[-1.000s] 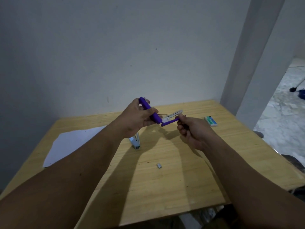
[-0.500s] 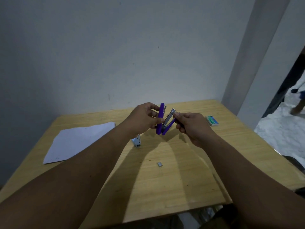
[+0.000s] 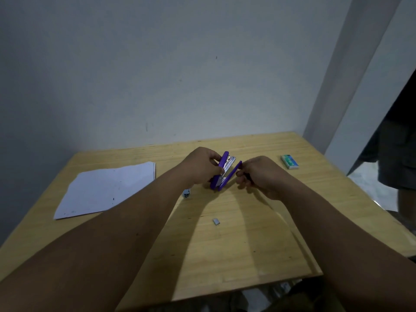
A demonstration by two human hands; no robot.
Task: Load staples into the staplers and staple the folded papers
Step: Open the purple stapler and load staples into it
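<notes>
A purple stapler [image 3: 221,174] is held above the wooden table [image 3: 236,244], hinged apart in a narrow V with its metal staple channel showing. My left hand [image 3: 201,166] grips its top arm and magazine. My right hand [image 3: 258,174] pinches the tip of its purple base arm. A small strip of staples [image 3: 216,221] lies on the table nearer to me. A white sheet of paper [image 3: 105,190] lies at the left. A second stapler [image 3: 186,194], small and pale, peeks out from under my left forearm.
A green and white staple box [image 3: 289,161] lies at the table's far right. A grey wall stands right behind the table. At the right edge a person in dark shorts [image 3: 396,163] stands on the pale floor beside the table.
The stapler has swung from spread wide to a narrow V and both hands have lowered it toward the table. A person has come into view at the right.
</notes>
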